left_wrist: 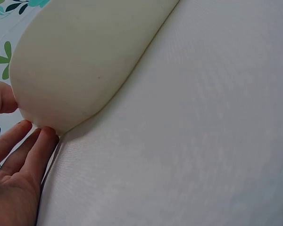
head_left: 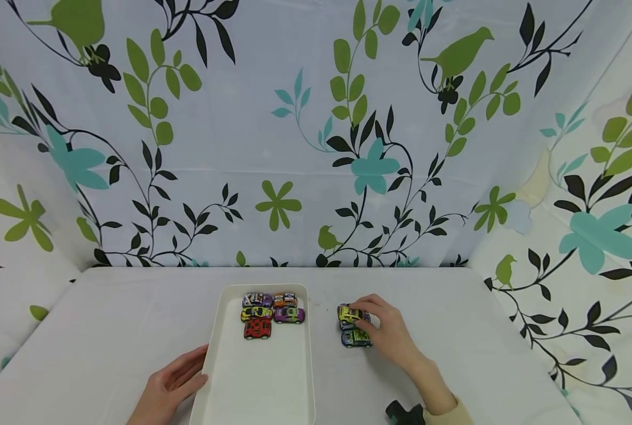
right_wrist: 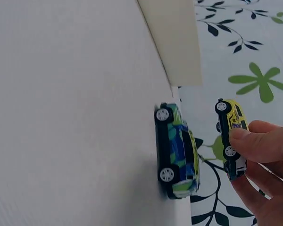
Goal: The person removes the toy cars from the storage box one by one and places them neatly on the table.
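Note:
A white tray (head_left: pixel 305 354) lies on the table with several toy cars (head_left: pixel 271 311) grouped at its far end. My left hand (head_left: pixel 173 383) rests against the tray's left rim near its front, fingers straight; in the left wrist view the fingertips (left_wrist: pixel 46 135) touch the tray's wall (left_wrist: pixel 80 61). To the right of the tray, my right hand (head_left: pixel 384 330) pinches a yellow toy car (head_left: pixel 349 314) between thumb and fingers. The yellow car (right_wrist: pixel 233 123) is off the surface in the right wrist view. A green and blue toy car (head_left: pixel 355 338) stands on the table just in front of it, by the palm.
The table (head_left: pixel 108 330) is covered in white cloth, with flower-patterned curtains (head_left: pixel 295 130) behind and at both sides. A dark strap (head_left: pixel 403 413) shows at my right wrist. Another car looks partly hidden behind the yellow one.

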`<action>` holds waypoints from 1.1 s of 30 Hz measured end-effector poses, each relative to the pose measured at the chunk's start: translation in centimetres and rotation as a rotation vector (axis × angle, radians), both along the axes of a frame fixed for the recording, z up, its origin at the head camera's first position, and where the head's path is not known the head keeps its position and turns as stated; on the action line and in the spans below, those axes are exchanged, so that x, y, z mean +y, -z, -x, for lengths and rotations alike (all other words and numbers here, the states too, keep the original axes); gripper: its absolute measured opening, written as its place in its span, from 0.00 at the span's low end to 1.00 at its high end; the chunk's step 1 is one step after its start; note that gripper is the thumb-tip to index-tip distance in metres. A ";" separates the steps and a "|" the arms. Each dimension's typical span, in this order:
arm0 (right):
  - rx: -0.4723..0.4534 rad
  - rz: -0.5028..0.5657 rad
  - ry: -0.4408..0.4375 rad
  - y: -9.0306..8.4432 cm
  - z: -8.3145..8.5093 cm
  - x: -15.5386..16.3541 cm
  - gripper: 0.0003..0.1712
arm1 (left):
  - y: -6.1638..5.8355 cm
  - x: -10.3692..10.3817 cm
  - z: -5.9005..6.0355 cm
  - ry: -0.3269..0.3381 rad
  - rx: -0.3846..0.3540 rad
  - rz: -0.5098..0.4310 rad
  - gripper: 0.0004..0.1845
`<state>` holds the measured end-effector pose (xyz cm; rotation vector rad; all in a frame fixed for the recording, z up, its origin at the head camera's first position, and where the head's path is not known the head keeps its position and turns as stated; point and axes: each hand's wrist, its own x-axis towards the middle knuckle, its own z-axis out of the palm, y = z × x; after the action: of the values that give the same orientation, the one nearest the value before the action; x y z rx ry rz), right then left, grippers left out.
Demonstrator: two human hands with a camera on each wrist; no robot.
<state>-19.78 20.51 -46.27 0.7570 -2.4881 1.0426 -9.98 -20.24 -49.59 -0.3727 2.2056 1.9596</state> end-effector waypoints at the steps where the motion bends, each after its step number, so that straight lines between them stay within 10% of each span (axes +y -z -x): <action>1: -0.002 0.006 0.015 0.0 0.2 0.4 0.21 | 0.0 0.0 0.0 0.000 0.001 0.001 0.37; 33: -0.133 0.054 0.170 3.3 2.9 6.1 0.19 | -0.1 -0.1 0.0 0.004 0.018 0.008 0.36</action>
<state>-22.71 26.64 -49.56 0.4636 -2.5705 1.1259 -9.95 -20.32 -49.50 -0.3529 2.2237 1.9606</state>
